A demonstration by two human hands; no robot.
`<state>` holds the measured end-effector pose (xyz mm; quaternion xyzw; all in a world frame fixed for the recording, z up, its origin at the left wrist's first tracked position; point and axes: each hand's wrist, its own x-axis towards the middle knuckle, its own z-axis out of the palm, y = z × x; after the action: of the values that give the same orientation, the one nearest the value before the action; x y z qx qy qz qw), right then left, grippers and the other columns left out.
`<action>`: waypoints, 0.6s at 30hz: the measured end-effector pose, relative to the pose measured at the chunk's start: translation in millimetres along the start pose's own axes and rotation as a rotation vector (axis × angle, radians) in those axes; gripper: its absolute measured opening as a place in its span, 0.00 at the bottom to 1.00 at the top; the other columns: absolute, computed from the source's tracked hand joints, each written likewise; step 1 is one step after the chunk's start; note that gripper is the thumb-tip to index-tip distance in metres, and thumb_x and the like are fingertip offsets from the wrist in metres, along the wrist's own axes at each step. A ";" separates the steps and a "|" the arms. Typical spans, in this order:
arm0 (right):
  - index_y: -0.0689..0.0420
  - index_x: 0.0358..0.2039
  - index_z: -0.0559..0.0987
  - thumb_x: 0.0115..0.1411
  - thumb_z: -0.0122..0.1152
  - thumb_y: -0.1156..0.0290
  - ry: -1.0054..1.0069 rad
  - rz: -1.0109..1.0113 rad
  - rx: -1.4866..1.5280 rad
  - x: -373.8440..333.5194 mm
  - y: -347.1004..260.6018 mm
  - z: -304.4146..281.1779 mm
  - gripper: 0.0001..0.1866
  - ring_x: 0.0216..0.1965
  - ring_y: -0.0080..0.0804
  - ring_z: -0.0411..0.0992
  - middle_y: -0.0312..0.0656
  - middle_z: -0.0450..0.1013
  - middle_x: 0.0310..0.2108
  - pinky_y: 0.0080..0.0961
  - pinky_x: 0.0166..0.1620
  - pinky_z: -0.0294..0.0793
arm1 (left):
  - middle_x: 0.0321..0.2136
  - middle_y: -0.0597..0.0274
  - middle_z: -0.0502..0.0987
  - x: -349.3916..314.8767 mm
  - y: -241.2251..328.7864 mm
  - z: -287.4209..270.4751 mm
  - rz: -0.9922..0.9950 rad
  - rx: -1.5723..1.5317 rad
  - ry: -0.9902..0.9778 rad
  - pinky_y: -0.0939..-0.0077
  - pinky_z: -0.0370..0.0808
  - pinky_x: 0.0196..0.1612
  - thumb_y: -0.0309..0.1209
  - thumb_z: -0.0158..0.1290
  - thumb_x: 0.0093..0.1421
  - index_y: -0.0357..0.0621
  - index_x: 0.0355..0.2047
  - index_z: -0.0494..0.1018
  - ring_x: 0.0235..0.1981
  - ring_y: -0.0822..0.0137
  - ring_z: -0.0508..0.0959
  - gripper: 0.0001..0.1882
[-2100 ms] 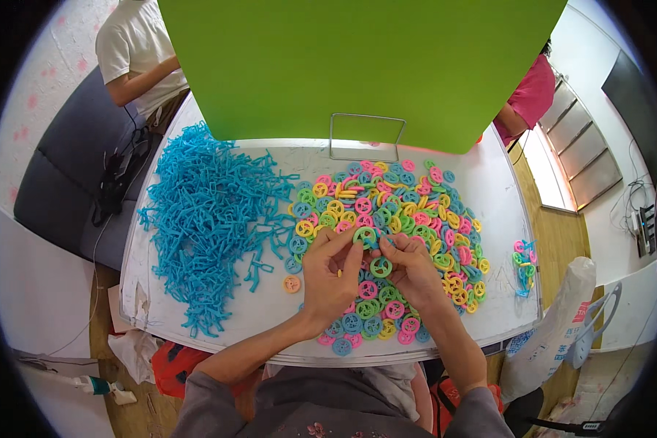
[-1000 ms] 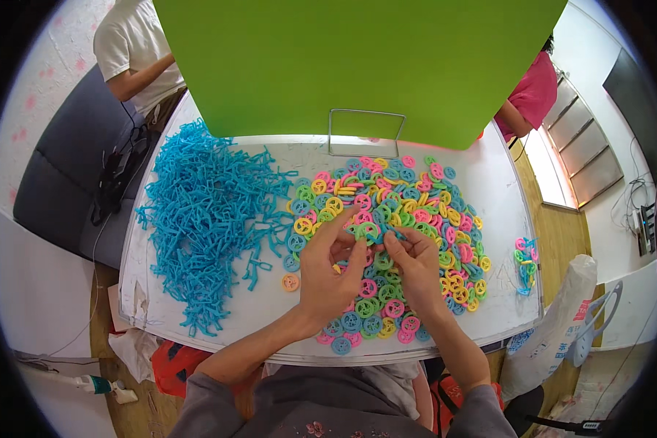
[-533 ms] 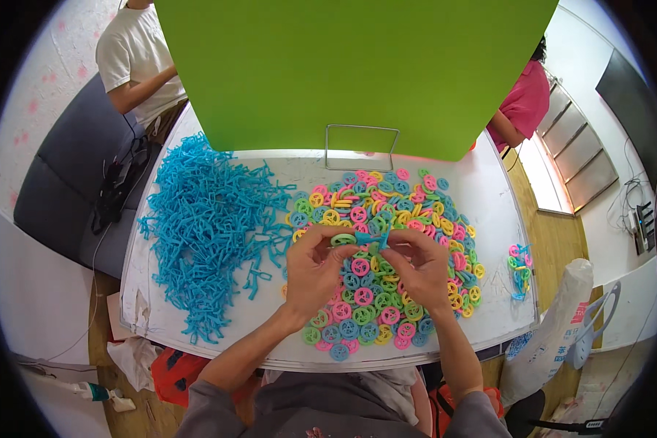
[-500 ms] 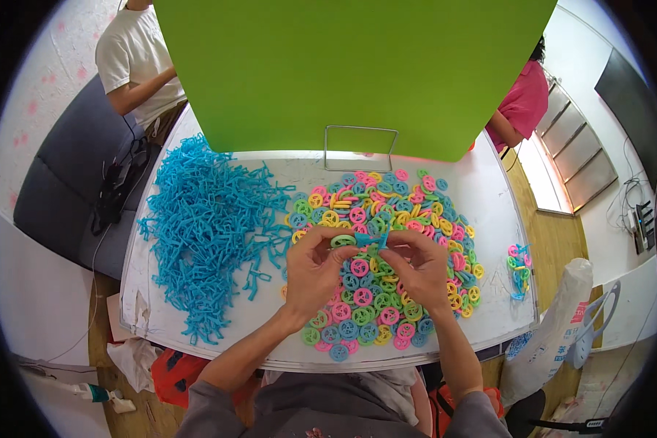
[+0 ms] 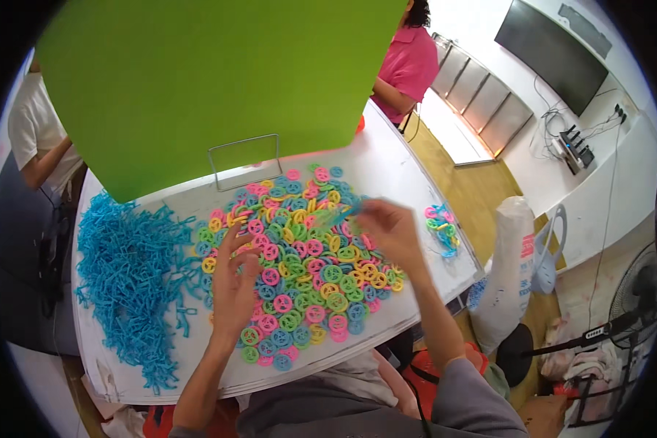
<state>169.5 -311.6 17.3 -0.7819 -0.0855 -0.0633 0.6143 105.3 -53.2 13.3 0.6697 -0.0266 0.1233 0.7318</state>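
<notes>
My left hand [image 5: 235, 285] hovers over the left part of a pile of small plastic wheels [image 5: 315, 274] in pink, yellow, green and blue. Its fingers are apart and hold nothing. Over the far right of that pile, my right hand [image 5: 392, 230] pinches a blue plastic clip [image 5: 352, 209]. Something light green, probably a wheel, shows at the clip's left end, smeared by motion. A large heap of blue plastic clips [image 5: 128, 270] lies to the left of the wheels. At the table's right edge sits a small group of blue clips with coloured wheels [image 5: 443, 230].
A tall green panel [image 5: 211, 80] with a wire stand [image 5: 245, 162] rises at the back of the white table [image 5: 387, 157]. Behind it sit a person in pink [image 5: 408, 66] and one in white [image 5: 40, 120]. A white sack [image 5: 505, 274] and a fan stand right.
My hands have come apart. The left has let go of the green wheel; the right carries the clip rightward. The view has swung to the right.
</notes>
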 end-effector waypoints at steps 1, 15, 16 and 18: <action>0.66 0.43 0.76 0.58 0.59 0.78 0.061 -0.058 -0.066 10.5 13.5 -32.1 0.12 0.34 0.25 0.76 0.42 0.77 0.35 0.21 0.39 0.76 | 0.45 0.56 0.72 1.8 -3.6 -3.2 -0.001 -0.013 -0.006 0.75 0.75 0.43 0.27 0.47 0.64 0.39 0.53 0.68 0.46 0.68 0.73 0.17; 0.68 0.42 0.78 0.57 0.60 0.65 0.105 0.359 -0.357 24.3 52.2 -180.8 0.19 0.32 0.23 0.73 0.41 0.77 0.35 0.18 0.34 0.70 | 0.38 0.64 0.74 17.6 -23.0 -33.5 0.011 0.218 0.175 0.79 0.72 0.39 0.26 0.46 0.64 0.42 0.46 0.72 0.41 0.73 0.74 0.11; 0.68 0.42 0.78 0.57 0.60 0.65 0.096 0.358 -0.354 25.8 55.9 -179.1 0.19 0.32 0.23 0.73 0.41 0.77 0.35 0.18 0.34 0.70 | 0.37 0.62 0.73 17.3 -23.4 -34.3 0.048 0.311 0.182 0.77 0.71 0.37 0.24 0.47 0.62 0.42 0.46 0.72 0.39 0.71 0.73 0.12; 0.66 0.42 0.78 0.57 0.60 0.65 0.058 0.333 -0.493 24.4 65.2 -182.0 0.18 0.32 0.25 0.74 0.41 0.77 0.35 0.19 0.35 0.71 | 0.37 0.59 0.72 17.7 -25.1 -32.8 0.080 0.401 0.186 0.74 0.70 0.36 0.22 0.48 0.60 0.42 0.46 0.72 0.38 0.69 0.72 0.14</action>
<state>208.2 -502.1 3.5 -0.9086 0.0796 -0.0027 0.4099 123.7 -20.1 -10.9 0.7859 0.0392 0.2163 0.5780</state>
